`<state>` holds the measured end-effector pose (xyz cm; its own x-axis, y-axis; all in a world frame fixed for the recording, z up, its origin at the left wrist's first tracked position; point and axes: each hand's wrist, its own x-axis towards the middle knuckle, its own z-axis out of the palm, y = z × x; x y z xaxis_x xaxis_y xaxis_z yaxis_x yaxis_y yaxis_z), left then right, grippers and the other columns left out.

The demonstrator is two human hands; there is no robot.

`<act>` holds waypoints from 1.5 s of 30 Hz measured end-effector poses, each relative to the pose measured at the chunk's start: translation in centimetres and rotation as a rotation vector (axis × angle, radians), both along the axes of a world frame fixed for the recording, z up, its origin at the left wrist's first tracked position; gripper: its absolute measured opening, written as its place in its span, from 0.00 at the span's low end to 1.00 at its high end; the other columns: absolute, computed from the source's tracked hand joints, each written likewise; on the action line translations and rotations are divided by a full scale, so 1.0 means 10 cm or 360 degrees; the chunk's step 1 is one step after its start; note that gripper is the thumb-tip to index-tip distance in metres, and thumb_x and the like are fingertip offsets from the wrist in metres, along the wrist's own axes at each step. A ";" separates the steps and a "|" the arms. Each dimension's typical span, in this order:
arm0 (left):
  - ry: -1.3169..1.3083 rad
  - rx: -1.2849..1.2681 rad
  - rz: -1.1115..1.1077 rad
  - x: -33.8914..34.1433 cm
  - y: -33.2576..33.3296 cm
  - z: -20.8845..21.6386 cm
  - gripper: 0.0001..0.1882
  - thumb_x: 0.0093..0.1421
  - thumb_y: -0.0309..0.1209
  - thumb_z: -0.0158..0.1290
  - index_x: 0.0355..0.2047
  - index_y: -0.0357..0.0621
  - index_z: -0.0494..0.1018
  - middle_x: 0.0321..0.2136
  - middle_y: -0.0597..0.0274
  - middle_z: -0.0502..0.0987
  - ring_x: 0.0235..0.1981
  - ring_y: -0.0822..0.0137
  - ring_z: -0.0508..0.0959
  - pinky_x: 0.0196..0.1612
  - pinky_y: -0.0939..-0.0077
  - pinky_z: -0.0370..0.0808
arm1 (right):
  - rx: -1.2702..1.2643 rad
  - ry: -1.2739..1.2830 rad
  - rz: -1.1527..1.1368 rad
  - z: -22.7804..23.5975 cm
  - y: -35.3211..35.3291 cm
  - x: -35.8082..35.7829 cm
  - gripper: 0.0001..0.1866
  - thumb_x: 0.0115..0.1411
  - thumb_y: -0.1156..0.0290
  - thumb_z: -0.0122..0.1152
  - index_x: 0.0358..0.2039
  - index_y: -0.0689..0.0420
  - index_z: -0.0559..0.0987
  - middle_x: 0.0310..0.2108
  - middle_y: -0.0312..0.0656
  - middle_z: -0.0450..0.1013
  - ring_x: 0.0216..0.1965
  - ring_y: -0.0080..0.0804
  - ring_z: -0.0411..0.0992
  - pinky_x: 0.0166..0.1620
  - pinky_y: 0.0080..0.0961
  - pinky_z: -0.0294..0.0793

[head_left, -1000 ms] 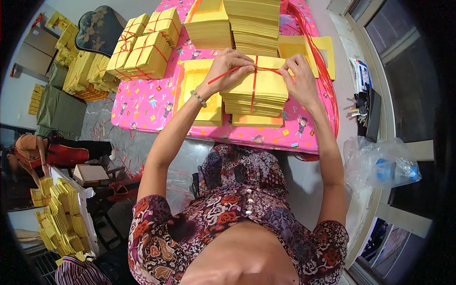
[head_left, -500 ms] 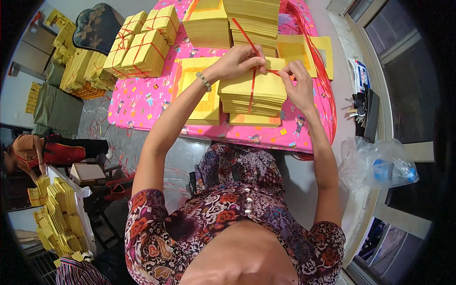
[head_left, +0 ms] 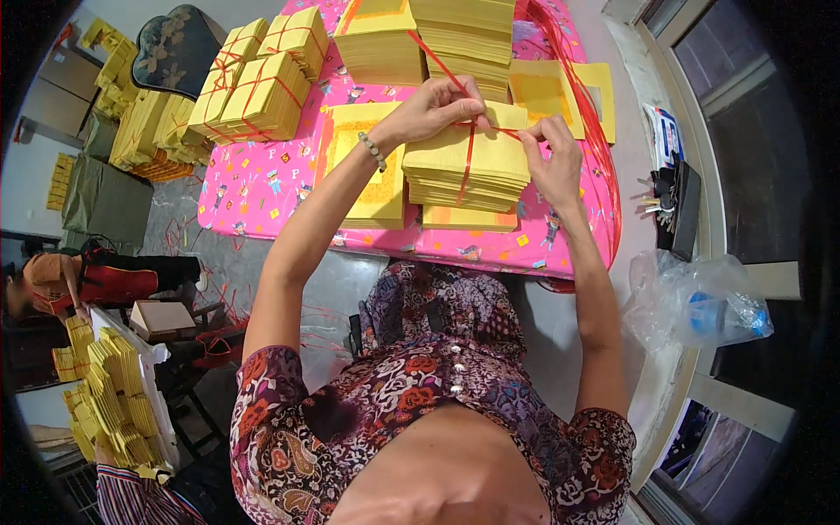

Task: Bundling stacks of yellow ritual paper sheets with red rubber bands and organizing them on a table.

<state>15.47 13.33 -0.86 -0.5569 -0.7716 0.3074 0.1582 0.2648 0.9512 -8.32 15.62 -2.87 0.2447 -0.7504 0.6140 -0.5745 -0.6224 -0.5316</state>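
Yellow paper stack [head_left: 468, 166] sits on the pink patterned table [head_left: 262, 188], red string [head_left: 470, 162] crossing its top. Head view: left hand [head_left: 437, 105] and right hand [head_left: 551, 157] both pinch the string above that stack. Judged mid-tie; next needs tension held while knotting.
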 end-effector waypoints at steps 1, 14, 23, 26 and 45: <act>-0.0013 -0.0018 -0.0010 0.01 -0.01 -0.01 0.10 0.68 0.33 0.47 0.33 0.38 0.70 0.30 0.62 0.80 0.37 0.73 0.80 0.44 0.78 0.76 | 0.0000 -0.0001 0.0000 0.00 0.00 0.00 0.09 0.55 0.74 0.62 0.25 0.62 0.71 0.24 0.43 0.65 0.28 0.39 0.68 0.32 0.34 0.67; -0.0226 0.0042 0.0087 -0.05 -0.01 0.02 0.08 0.65 0.31 0.53 0.35 0.38 0.68 0.26 0.65 0.77 0.30 0.76 0.77 0.38 0.80 0.75 | -0.0165 0.0255 -0.0037 0.14 -0.01 0.00 0.06 0.55 0.73 0.61 0.29 0.59 0.73 0.29 0.41 0.67 0.34 0.41 0.69 0.36 0.36 0.68; -0.0670 0.0140 -0.0016 -0.08 -0.21 0.21 0.09 0.63 0.27 0.55 0.38 0.36 0.69 0.28 0.61 0.79 0.31 0.74 0.79 0.35 0.80 0.77 | -0.0779 0.0664 -0.0005 0.36 -0.12 0.18 0.10 0.47 0.77 0.59 0.33 0.54 0.75 0.35 0.36 0.70 0.41 0.38 0.68 0.40 0.34 0.69; -0.0912 -0.0074 -0.0053 -0.13 -0.28 0.28 0.08 0.62 0.29 0.56 0.36 0.35 0.72 0.28 0.61 0.80 0.31 0.74 0.79 0.35 0.81 0.76 | -0.0819 0.0671 0.0030 0.40 -0.17 0.23 0.10 0.47 0.77 0.59 0.33 0.54 0.75 0.35 0.36 0.71 0.42 0.37 0.69 0.41 0.34 0.69; -0.0495 0.0428 -0.0176 -0.09 -0.28 0.19 0.09 0.62 0.33 0.57 0.34 0.38 0.77 0.29 0.65 0.80 0.33 0.78 0.78 0.38 0.85 0.76 | -0.0172 0.0603 0.0238 0.38 0.07 0.07 0.07 0.60 0.69 0.56 0.31 0.59 0.71 0.26 0.46 0.69 0.31 0.46 0.70 0.35 0.40 0.68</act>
